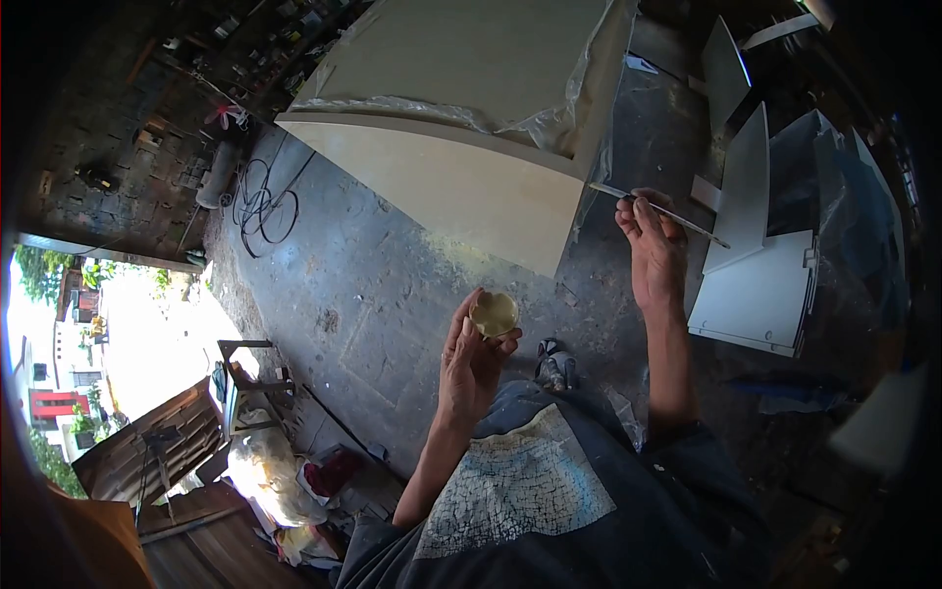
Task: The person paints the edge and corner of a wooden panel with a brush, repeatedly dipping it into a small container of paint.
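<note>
My left hand [469, 358] is wrapped round a small round cup [495, 314] with something pale yellowish in it, near the middle of the view. To the right, my right hand [653, 231] pinches a thin brush-like tool [687, 222]. One tip of this tool is close to the corner of a large cream-coloured piece [442, 182]; whether it touches cannot be made out. Clear plastic sheeting [549, 126] lies along the top edges of the large piece.
Pale panels [751, 290] stand and lean at the right. A coiled hose or cable [263, 208] lies on the grey floor [363, 285] at the left. A metal-framed stand [240, 383] and plastic bags [265, 476] are at the lower left.
</note>
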Available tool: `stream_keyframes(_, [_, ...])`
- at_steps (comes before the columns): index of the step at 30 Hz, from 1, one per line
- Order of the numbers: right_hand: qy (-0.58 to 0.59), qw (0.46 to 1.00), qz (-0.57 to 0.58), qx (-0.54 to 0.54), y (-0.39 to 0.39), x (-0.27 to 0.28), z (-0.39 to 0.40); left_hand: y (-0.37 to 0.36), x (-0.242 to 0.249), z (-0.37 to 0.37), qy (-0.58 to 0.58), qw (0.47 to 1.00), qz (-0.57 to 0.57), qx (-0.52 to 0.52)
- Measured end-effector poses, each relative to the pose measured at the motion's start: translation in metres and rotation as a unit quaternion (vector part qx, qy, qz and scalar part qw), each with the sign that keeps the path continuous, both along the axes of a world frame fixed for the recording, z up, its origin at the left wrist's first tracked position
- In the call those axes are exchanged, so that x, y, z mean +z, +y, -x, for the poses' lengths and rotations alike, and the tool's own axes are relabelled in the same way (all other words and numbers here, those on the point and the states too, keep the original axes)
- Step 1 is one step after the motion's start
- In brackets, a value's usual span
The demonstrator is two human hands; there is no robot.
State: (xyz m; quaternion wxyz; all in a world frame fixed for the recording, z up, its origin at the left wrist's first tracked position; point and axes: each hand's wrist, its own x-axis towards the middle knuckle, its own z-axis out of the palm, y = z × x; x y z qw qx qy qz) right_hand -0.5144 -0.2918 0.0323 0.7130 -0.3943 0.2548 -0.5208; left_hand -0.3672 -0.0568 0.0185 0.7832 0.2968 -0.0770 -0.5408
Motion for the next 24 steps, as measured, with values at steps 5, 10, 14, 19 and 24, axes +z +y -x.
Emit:
stream_keyframes(5, [0.009,1.000,0.010,0.006,0.0010,-0.0016,0.0004,-0.0014,-0.0017,0.0010,-0.048,0.998,-0.046,-0.005])
stream_keyframes(10, [0.017,1.000,0.010,0.001,0.0008,-0.0003,-0.0032,0.0010,-0.0015,0.0014,0.000,1.000,-0.003,-0.004])
stream_keyframes(14, [0.007,1.000,0.003,-0.002,0.0006,-0.0019,-0.0028,0.0003,-0.0035,0.0018,-0.043,0.998,-0.044,-0.003])
stream_keyframes(19, [0.003,1.000,0.002,-0.002,0.0020,-0.0010,-0.0005,0.0015,-0.0044,0.0021,-0.045,0.998,-0.041,0.000])
stream_keyframes(24, [0.003,1.000,0.005,0.006,0.0008,0.0000,-0.0036,0.0018,-0.0032,0.0028,-0.019,1.000,-0.011,-0.002])
